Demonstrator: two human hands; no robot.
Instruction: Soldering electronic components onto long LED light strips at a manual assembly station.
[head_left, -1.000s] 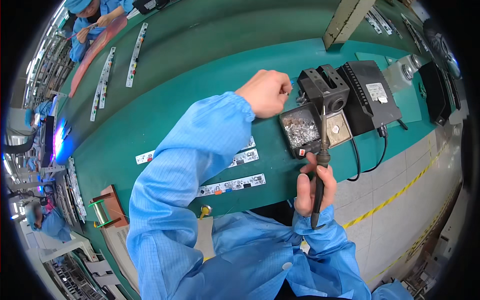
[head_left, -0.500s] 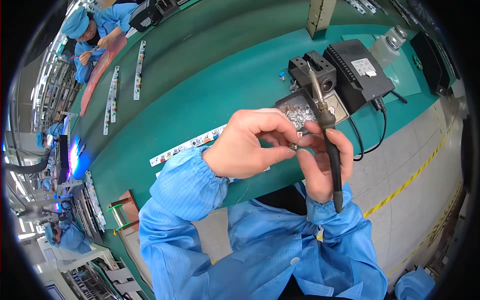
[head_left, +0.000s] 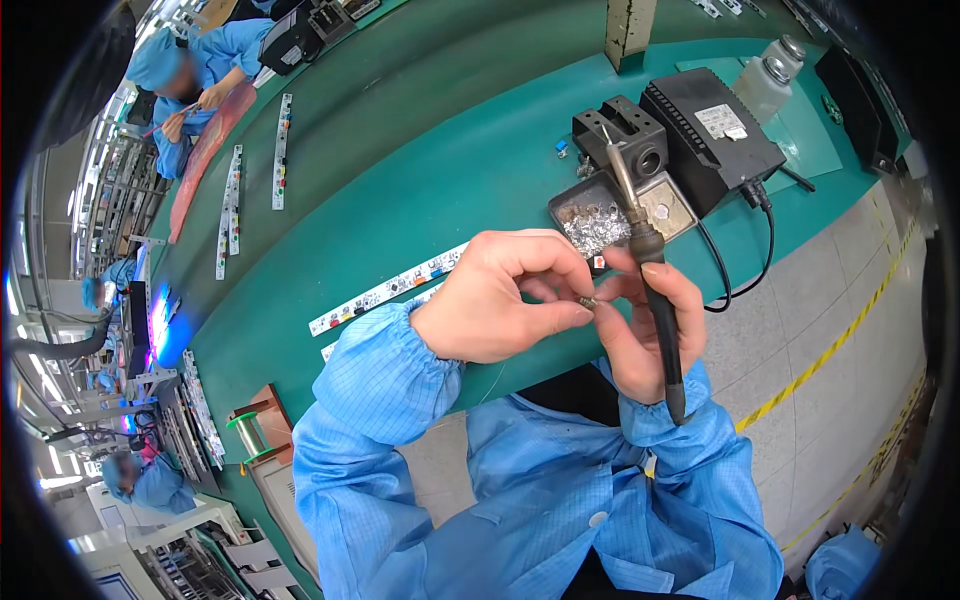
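Note:
My left hand [head_left: 505,298] reaches in over the bench edge, its thumb and forefinger closed on a tiny metallic part [head_left: 588,301]. Fingertips of my right hand [head_left: 640,345] meet the same part from the other side. A black-handled soldering iron [head_left: 661,310] rests in my right hand, held between the fingers, its tip pointing up and away. Behind the fingertips lies a small orange-and-white piece [head_left: 599,262]. Just beyond is a dark tray [head_left: 562,207] of shiny small bits. White circuit board strips [head_left: 385,290] run leftward from behind my left wrist, partly hidden by it.
An iron holder [head_left: 620,138], a sponge tray [head_left: 685,222] and a black soldering station [head_left: 705,135] stand at the far right, near clear bottles [head_left: 765,88]. A wire spool [head_left: 247,437] sits at left. A co-worker [head_left: 195,85] works across the bench beside more strips [head_left: 281,150].
The bench view has shifted slightly. My fingertips have turned a little, and the metallic part between them shows more clearly. The orange-and-white piece now shows apart from my fingers.

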